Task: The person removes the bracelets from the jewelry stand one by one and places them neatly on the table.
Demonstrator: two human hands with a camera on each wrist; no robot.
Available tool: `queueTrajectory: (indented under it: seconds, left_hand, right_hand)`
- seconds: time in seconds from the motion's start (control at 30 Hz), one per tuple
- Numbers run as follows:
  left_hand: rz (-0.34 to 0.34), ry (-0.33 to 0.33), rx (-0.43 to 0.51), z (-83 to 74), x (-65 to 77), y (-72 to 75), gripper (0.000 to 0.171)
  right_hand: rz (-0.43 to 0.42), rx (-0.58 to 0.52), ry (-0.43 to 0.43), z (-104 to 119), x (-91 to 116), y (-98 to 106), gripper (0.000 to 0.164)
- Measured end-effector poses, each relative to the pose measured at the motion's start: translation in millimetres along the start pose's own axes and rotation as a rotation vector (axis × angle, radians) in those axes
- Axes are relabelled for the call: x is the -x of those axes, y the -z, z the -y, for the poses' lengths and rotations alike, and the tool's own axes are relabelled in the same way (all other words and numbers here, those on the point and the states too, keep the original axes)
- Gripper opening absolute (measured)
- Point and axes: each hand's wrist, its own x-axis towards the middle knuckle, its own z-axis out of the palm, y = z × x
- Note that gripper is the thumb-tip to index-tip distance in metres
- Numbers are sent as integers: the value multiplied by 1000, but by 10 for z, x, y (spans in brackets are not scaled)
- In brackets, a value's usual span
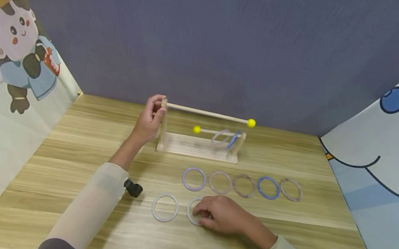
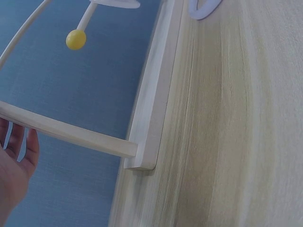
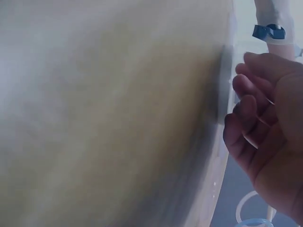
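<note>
My left hand (image 1: 150,119) grips the upper end of the left post of a pale wooden stand (image 1: 197,147), thumb in front and fingers curled behind. A long rod with a yellow ball tip (image 1: 251,123) runs right from that post. A shorter rod runs left from the right post, carrying a pale lilac ring (image 1: 215,138) and a blue ring (image 1: 233,140). My right hand (image 1: 224,214) is low over the table with loosely bent fingers, covering the right side of a whitish ring (image 1: 189,213). In the right wrist view, nothing shows between its fingers (image 3: 239,135).
A second whitish ring (image 1: 165,208) lies to the left of my right hand. Behind it is a row of several rings, from a purple ring (image 1: 194,179) to a pinkish ring (image 1: 291,190). A dark wall (image 1: 212,44) stands behind the wooden table (image 1: 75,144), with printed panels at both sides.
</note>
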Motion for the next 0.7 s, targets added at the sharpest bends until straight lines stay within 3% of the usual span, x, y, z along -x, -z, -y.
queueTrajectory:
  seconds: [0.13, 0.3, 0.47, 0.7]
  left_hand:
    - [2, 11, 0, -11, -1, -2, 36]
    - [-1, 14, 5, -18, -2, -4, 36]
    - [-1, 7, 6, -23, -1, -6, 36]
    - [-1, 22, 7, -24, 2, -6, 37]
  right_hand:
    - [-83, 21, 12, -27, -32, 85, 17]
    - [-170, 32, -33, -48, -98, 205, 19]
    - [-323, -21, -135, -72, -203, 300, 23]
    - [-585, -188, -309, -172, -407, 394, 28]
